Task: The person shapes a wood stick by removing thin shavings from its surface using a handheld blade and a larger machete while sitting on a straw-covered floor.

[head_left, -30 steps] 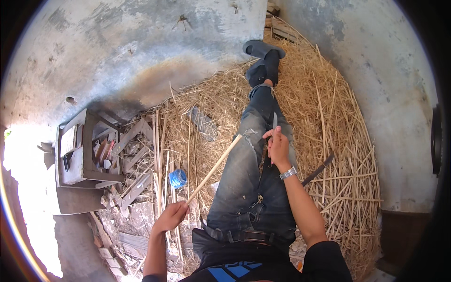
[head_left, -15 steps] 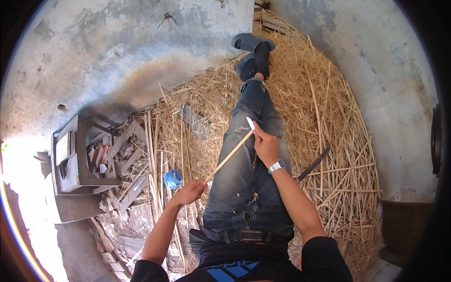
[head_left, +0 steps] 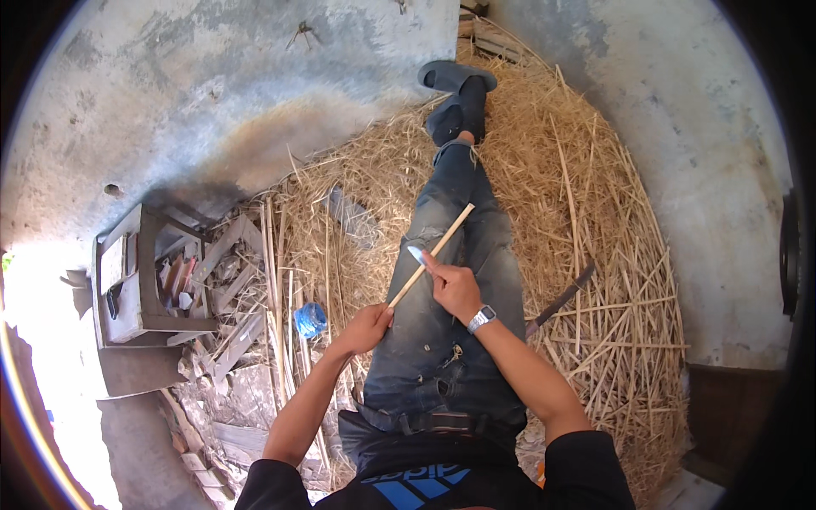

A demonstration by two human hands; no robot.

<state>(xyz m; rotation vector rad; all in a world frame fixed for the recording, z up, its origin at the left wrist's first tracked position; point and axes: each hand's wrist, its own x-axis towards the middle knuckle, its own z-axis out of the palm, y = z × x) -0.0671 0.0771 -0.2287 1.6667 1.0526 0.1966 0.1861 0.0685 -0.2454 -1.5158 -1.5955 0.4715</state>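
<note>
A slim, pale wooden stick slants up to the right above my thighs. Its lower end is gripped by my left hand, fingers closed round it. My right hand is closed on a small knife, its handle hidden in the fist. The short, bright knife blade points up and to the left, against or just over the middle of the stick; contact is hard to tell. Below the stick are my legs in worn dark jeans.
Straw and thin shaved strips cover the floor. A long dark blade lies right of my legs. To the left are a blue roll of twine, long pale strips and a wooden box frame with scraps. Concrete walls curve around.
The knife and my right hand have moved down and left, from the stick's upper end to its middle. My left hand has shifted slightly up and right with the stick.
</note>
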